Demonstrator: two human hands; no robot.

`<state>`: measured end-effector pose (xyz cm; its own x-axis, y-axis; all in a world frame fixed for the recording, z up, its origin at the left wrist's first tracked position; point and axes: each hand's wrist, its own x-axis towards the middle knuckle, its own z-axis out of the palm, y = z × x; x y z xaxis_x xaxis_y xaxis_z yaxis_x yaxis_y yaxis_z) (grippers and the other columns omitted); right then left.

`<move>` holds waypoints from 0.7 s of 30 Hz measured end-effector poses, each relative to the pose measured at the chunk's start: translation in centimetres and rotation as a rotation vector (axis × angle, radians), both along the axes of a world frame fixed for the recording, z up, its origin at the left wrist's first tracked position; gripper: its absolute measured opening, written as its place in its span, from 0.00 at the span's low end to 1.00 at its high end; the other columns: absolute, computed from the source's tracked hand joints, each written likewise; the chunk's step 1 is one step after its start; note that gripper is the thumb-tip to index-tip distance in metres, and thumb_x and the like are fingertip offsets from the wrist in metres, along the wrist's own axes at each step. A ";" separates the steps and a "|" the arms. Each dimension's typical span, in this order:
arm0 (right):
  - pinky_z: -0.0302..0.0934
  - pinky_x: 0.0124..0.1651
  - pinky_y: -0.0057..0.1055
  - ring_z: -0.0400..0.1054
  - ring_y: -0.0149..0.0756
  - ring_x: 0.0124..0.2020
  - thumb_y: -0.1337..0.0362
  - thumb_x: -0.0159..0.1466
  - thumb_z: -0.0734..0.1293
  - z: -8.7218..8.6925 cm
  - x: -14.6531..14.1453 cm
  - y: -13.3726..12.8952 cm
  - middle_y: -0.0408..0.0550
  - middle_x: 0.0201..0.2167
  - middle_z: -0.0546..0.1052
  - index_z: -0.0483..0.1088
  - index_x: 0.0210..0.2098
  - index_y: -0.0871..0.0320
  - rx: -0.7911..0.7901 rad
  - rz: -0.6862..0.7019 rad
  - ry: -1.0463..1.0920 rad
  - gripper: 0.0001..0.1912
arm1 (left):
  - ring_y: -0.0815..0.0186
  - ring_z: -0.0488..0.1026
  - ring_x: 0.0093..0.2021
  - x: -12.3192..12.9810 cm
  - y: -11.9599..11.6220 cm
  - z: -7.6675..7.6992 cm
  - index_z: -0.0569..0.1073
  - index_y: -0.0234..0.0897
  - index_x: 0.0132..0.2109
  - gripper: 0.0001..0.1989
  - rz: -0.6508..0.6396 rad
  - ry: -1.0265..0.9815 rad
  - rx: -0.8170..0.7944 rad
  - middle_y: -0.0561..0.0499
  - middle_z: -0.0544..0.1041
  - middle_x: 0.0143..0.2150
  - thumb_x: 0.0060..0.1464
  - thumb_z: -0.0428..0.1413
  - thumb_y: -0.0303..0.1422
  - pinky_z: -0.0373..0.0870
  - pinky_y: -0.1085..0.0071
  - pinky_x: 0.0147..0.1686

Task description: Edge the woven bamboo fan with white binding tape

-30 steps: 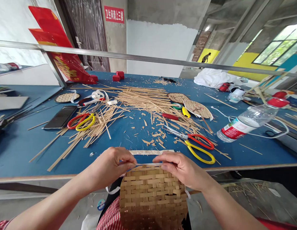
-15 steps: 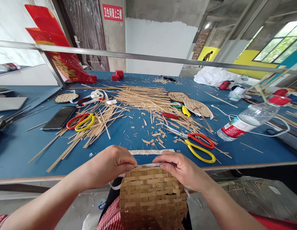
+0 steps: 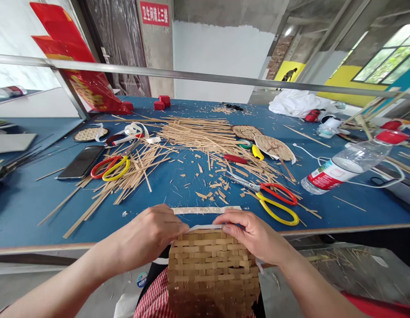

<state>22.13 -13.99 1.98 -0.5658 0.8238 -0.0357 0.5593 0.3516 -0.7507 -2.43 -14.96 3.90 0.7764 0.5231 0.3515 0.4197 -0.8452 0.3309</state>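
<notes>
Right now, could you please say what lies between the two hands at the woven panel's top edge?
In the head view, a white strip spans that stretch from left hand to right hand.

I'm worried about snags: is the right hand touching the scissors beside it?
Apart: the head view shows blue tabletop between the right hand and the scissors.

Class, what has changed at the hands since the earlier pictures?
The left hand has rolled inward, its back now hiding its thumb; nothing was visibly let go. The right hand stays on the white strip at the top edge of the woven panel.
</notes>
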 end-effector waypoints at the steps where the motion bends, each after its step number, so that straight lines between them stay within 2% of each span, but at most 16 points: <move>1: 0.58 0.43 0.29 0.65 0.31 0.40 0.63 0.61 0.57 0.0 0.1 0.0 0.43 0.37 0.74 0.69 0.38 0.52 0.001 -0.001 -0.001 0.11 | 0.70 0.66 0.25 0.0 -0.2 -0.3 0.70 0.34 0.33 0.11 0.024 0.024 -0.004 0.52 0.70 0.22 0.56 0.43 0.26 0.62 0.73 0.29; 3: 0.58 0.44 0.29 0.65 0.31 0.41 0.64 0.61 0.57 -0.1 0.2 0.1 0.43 0.38 0.73 0.69 0.39 0.52 -0.003 0.005 -0.004 0.11 | 0.69 0.67 0.27 0.1 -0.6 -1.2 0.70 0.33 0.37 0.10 0.074 0.048 -0.012 0.50 0.71 0.24 0.56 0.43 0.26 0.63 0.71 0.31; 8: 0.56 0.46 0.28 0.64 0.31 0.42 0.62 0.62 0.56 0.1 0.2 0.5 0.43 0.39 0.73 0.69 0.39 0.52 -0.003 0.046 -0.018 0.12 | 0.68 0.68 0.30 0.1 -1.1 -3.0 0.69 0.34 0.40 0.10 0.194 -0.068 -0.043 0.49 0.73 0.28 0.55 0.44 0.26 0.63 0.70 0.30; 14: 0.58 0.36 0.26 0.65 0.28 0.32 0.60 0.63 0.54 1.1 -0.7 0.9 0.44 0.31 0.72 0.71 0.35 0.56 0.054 -0.008 0.010 0.14 | 0.68 0.68 0.31 0.2 -1.2 -2.9 0.69 0.35 0.41 0.10 0.212 -0.100 -0.114 0.50 0.74 0.30 0.54 0.45 0.25 0.63 0.70 0.31; 18: 0.57 0.33 0.25 0.65 0.28 0.29 0.64 0.61 0.58 1.6 -2.1 0.9 0.42 0.25 0.72 0.71 0.26 0.57 0.053 -0.023 -0.020 0.13 | 0.67 0.68 0.33 0.1 -1.1 -2.9 0.69 0.36 0.42 0.11 0.207 -0.071 -0.151 0.49 0.74 0.32 0.55 0.45 0.26 0.63 0.70 0.32; 21: 0.57 0.31 0.24 0.65 0.27 0.27 0.67 0.59 0.59 1.7 -2.6 0.7 0.41 0.23 0.72 0.71 0.23 0.58 0.052 -0.022 -0.053 0.12 | 0.67 0.68 0.33 -0.1 -1.2 -2.8 0.68 0.36 0.43 0.11 0.197 -0.050 -0.179 0.50 0.74 0.32 0.55 0.44 0.26 0.62 0.70 0.32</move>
